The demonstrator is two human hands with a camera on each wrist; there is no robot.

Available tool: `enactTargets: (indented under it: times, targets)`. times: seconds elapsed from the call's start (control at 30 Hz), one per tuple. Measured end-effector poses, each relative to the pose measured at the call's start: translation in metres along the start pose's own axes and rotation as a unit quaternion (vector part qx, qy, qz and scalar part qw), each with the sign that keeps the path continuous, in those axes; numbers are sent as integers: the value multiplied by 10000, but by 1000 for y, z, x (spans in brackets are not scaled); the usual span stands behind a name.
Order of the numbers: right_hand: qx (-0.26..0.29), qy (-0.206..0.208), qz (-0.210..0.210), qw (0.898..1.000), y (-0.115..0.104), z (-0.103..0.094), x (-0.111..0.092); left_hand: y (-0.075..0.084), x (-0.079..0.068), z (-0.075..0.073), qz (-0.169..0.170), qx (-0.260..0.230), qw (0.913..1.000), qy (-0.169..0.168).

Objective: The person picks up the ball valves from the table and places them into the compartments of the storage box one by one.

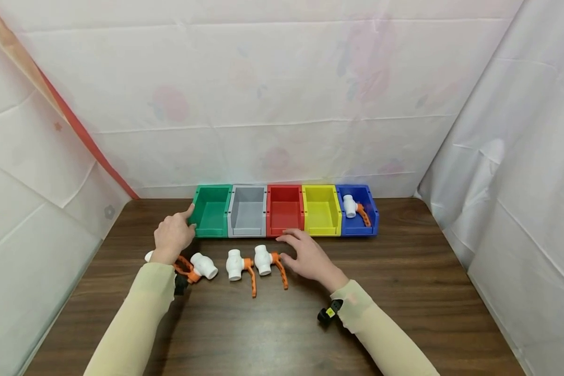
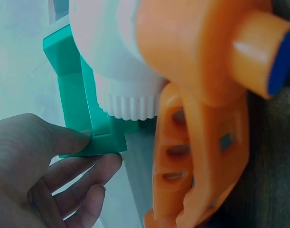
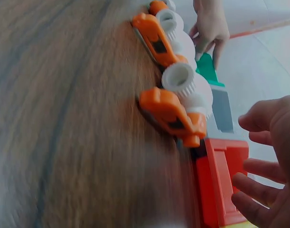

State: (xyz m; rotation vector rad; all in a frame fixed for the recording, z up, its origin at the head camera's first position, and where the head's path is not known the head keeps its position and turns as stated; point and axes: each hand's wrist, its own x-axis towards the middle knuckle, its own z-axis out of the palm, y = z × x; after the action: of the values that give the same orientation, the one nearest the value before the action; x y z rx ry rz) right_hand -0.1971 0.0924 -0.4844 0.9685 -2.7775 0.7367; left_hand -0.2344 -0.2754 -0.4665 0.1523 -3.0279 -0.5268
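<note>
My left hand (image 1: 173,234) pinches the left side wall of the green bin (image 1: 211,233), its thumb and fingertips on either side in the left wrist view. Below that hand lies a white ball valve (image 1: 204,266) with an orange lever; a white end (image 1: 148,256) of what seems another valve peeks out left of the wrist. My right hand (image 1: 310,257) hovers in front of the red bin (image 1: 284,232), fingers spread and loosely bent, holding nothing. Just left of it lies a ball valve (image 1: 263,260), and beside that another ball valve (image 1: 234,265).
A grey bin (image 1: 246,233), a yellow bin (image 1: 322,232) and a blue bin (image 1: 359,232) complete the row at the back of the wooden table (image 1: 244,334). One ball valve (image 1: 350,207) lies inside the blue bin. White cloth (image 1: 282,94) hangs behind and at both sides.
</note>
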Motion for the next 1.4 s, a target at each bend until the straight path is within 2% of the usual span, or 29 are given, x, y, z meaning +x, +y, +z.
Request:
enactTargets:
  times: [0.17, 0.3, 0.57, 1.1, 1.4]
  targets:
    - [51, -337, -227, 9992, -7, 9, 1, -2, -1, 1, 4, -17, 10000, 17]
    - [46, -448, -355, 9984, -12, 15, 2, -1, -1, 0, 52, -28, 10000, 56]
    - [-91, -770, -326, 9965, -19, 23, 3, 0, 1, 3, 18, -39, 10000, 11]
    - [-426, -1085, -548, 9917, -36, 23, 14, -1, 0, 0, -6, -22, 10000, 79]
    - [-581, -1147, -394, 9909, -38, 27, 17, 0, 1, 3, -56, -20, 9999, 87]
